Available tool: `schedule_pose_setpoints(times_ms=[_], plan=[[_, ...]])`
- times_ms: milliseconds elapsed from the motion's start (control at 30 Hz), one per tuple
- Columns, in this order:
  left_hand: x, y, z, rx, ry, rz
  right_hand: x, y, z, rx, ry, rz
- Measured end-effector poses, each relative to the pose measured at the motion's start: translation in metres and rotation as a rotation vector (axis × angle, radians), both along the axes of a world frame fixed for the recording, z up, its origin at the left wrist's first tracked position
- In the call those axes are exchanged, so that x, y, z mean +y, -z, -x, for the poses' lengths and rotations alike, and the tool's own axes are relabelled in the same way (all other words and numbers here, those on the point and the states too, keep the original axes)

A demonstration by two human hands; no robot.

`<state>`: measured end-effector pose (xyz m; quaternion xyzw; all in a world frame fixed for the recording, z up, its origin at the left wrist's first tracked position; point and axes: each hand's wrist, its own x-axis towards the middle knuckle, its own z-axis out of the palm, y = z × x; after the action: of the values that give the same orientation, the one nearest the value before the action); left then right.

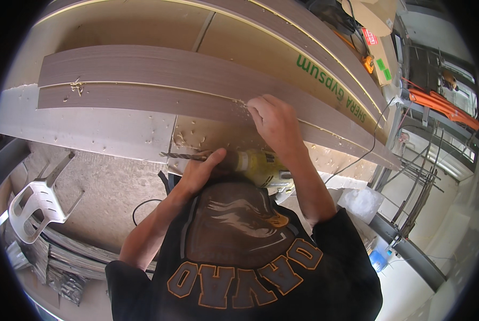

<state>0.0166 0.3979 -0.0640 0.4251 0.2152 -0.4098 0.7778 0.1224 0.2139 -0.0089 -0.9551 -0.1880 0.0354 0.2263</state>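
My left hand (201,170) is closed round the front end of a yellow-green power drill (263,167), close to my chest. A long spiral drill bit (181,155) sticks out of it to the left. My right hand (274,122) rests on a long brown wood-grain plank (137,65), its fingers pinched together at the narrow groove along the plank. Pale shavings (240,102) lie at those fingertips; whatever is between them is too small to make out. More curled shavings (77,86) sit in the groove near the plank's left end.
Under the plank are boards (89,125) dotted with shavings. Another grooved plank (282,27) lies beyond. A black cable (365,152) crosses the work surface at right. A white plastic chair (38,206) stands at left on the floor. Cardboard boxes (376,53) and orange material (443,104) are at far right.
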Motion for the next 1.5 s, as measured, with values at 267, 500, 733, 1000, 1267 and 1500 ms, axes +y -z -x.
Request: schedule_pose_setpoints(times_ms=[267,500,733,1000,1267,1500], plan=[[-0.002,0.024,0.009,-0.125,0.008,-0.056,0.007,0.003,0.004,-0.082,0.019,0.011],[0.002,0.011,0.001,-0.19,0.057,-0.12,0.007,0.01,0.007,-0.14,-0.002,-0.022],[0.001,0.009,0.002,-0.187,0.006,-0.069,0.002,0.022,0.019,-0.139,0.046,-0.101],[0.002,0.011,0.002,-0.167,0.072,-0.125,0.006,0.02,0.017,-0.15,0.119,-0.053],[0.001,0.01,0.002,-0.189,0.019,-0.088,0.007,0.019,0.015,-0.146,0.127,-0.057],[0.003,0.006,0.0,-0.178,0.052,-0.109,0.006,0.023,0.018,-0.139,0.092,-0.04]])
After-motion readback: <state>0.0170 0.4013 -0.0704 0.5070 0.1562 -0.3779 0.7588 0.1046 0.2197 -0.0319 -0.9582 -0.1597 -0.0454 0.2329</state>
